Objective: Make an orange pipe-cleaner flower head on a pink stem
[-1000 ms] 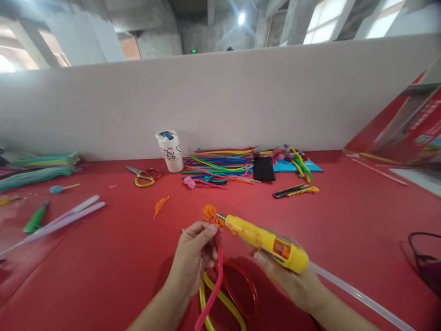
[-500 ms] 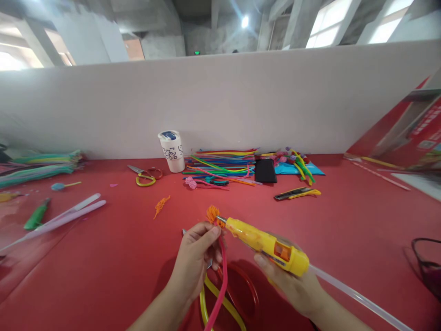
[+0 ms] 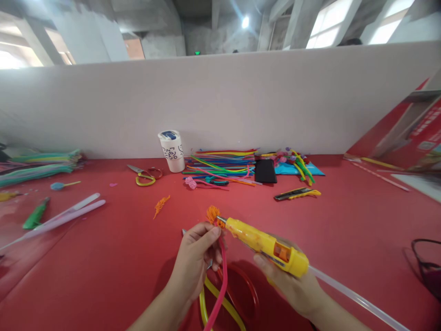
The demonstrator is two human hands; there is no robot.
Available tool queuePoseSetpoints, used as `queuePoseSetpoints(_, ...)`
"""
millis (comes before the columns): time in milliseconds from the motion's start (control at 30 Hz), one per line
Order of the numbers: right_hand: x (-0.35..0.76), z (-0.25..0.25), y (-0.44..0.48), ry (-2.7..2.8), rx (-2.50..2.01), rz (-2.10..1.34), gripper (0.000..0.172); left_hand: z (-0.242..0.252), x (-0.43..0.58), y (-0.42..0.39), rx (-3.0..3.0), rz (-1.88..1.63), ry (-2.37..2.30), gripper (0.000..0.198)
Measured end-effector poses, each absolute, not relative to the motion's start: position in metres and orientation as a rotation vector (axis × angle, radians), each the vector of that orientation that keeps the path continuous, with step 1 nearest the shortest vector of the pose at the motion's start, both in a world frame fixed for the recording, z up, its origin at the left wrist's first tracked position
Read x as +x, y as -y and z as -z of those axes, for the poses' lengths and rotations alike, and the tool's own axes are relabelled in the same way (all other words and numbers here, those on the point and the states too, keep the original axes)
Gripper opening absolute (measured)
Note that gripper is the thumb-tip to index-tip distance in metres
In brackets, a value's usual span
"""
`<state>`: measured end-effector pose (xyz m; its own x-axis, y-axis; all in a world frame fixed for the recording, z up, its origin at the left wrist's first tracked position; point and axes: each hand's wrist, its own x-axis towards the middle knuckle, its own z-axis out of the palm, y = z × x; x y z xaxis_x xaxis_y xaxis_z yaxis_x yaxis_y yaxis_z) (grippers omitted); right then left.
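Between thumb and fingers, my left hand point(image 3: 198, 257) pinches a pink pipe cleaner point(image 3: 221, 289) just below an orange fuzzy tuft point(image 3: 212, 214) at its upper end. My right hand point(image 3: 292, 287) is wrapped round a yellow hot glue gun point(image 3: 265, 241), with a clear glue stick point(image 3: 358, 296) poking out of its back. The gun's metal nozzle meets the right side of the orange tuft; whether glue is coming out is too small to see. Under my hands lie large scissors point(image 3: 253, 294) with a red and a yellow handle, partly hidden.
Behind my hands are a small orange piece point(image 3: 161, 205), small scissors point(image 3: 146, 177), a white cup point(image 3: 171, 151), several pipe cleaners point(image 3: 220, 163), a black phone point(image 3: 265, 171) and a utility knife point(image 3: 292, 194). A white partition point(image 3: 220, 101) closes off the back of the red table point(image 3: 113, 262).
Almost nothing differs. Both hands, the glue gun and the pink pipe cleaner keep their places, with the nozzle still at the orange tuft.
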<state>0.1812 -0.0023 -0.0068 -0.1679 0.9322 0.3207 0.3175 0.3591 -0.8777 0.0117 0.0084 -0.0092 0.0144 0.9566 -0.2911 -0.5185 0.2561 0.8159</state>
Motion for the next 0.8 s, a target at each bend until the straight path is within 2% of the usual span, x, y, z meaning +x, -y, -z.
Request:
queuePoseSetpoints(133,0.1830,0.0100,0.0025,1.747,-1.142,-0.803,0.029,0.0090,0.0117,-0.0089,0.570,-1.248,-0.957,0.025)
queuePoseSetpoints(367,0.1840,0.0116,0.0033,1.733,-1.154,-0.802,0.024,0.0103,0.0107,-0.0091,0.572,-1.244,-0.961,0.026)
queuePoseSetpoints(800,0.1834,0.0080,0.0020,1.763,-1.141,-0.719,0.028,0.0104,0.0113,-0.0093,0.565,-1.245,-0.963,0.025)
